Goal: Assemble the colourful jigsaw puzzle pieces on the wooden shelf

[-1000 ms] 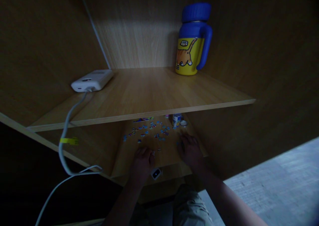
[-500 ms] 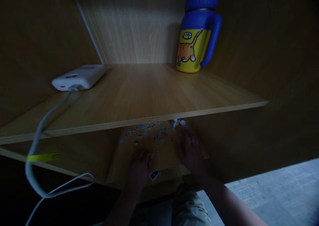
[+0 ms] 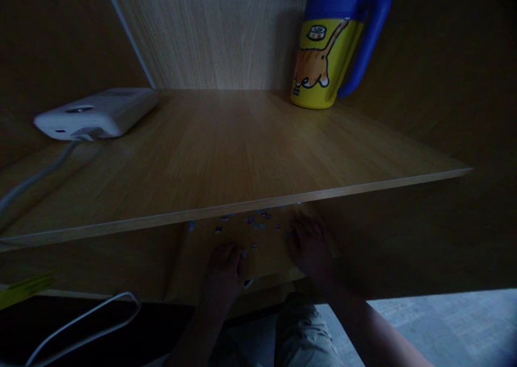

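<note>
Small coloured puzzle pieces [image 3: 258,221] lie scattered on a low wooden board [image 3: 194,259] beneath a shelf. My left hand [image 3: 225,264] rests on the board's near part, fingers curled down, close to a loose piece [image 3: 254,245]. My right hand [image 3: 309,243] lies palm down to the right of the pieces, fingers stretched toward them. The scene is very dark, and the shelf edge hides the far pieces. Whether either hand pinches a piece is not visible.
A wooden shelf [image 3: 242,151] juts over the board. On it stand a yellow and blue jug [image 3: 327,49] with a cat picture at the back right and a white box [image 3: 97,112] with a cable [image 3: 36,175] at the left. Grey floor [image 3: 424,324] shows at the lower right.
The view has moved closer and lower, so the shelf now covers most of the puzzle pieces and the small tub. Both hands stay nearly where they were.
</note>
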`<action>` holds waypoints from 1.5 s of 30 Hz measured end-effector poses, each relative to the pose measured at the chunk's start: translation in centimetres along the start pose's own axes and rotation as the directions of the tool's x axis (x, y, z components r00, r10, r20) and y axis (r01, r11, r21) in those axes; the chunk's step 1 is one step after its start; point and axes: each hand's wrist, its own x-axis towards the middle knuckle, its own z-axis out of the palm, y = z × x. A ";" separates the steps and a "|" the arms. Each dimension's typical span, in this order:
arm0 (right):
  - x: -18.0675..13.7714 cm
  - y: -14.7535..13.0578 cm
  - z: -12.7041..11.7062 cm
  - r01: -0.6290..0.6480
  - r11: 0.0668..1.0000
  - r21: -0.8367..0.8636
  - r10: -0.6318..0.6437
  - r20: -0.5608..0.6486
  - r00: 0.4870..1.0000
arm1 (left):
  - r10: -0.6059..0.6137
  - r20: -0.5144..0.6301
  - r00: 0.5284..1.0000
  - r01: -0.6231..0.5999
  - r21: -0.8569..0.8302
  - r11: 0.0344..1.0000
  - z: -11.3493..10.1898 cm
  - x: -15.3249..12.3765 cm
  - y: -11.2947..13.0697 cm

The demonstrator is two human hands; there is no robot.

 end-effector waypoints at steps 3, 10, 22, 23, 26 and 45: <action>0.0 0.0 -0.1 0.006 1.000 -0.002 -0.006 0.010 1.000 | 0.004 -0.024 1.000 -0.004 0.007 1.000 0.1 -0.1 0.1; 0.0 0.3 -0.2 0.033 0.999 0.013 -0.034 0.026 0.999 | 0.011 -0.022 1.000 -0.012 -0.020 1.000 -0.1 0.1 0.4; -0.1 0.2 -0.2 0.022 1.000 -0.023 -0.021 0.017 1.000 | -0.023 0.005 1.000 0.023 -0.031 0.999 -0.3 0.2 0.6; -0.2 0.2 -0.2 0.019 1.000 -0.023 -0.019 0.015 1.000 | -0.026 0.009 1.000 0.026 -0.028 0.999 -0.3 0.2 0.6; -0.3 0.2 -0.2 0.029 0.999 -0.036 -0.029 -0.003 1.000 | -0.037 0.019 0.999 0.038 -0.032 0.999 -0.4 0.3 0.7; 12.8 -9.9 5.5 0.347 0.933 0.100 -0.359 0.364 0.859 | -0.043 0.043 0.998 0.045 -0.036 0.998 -0.7 0.3 1.2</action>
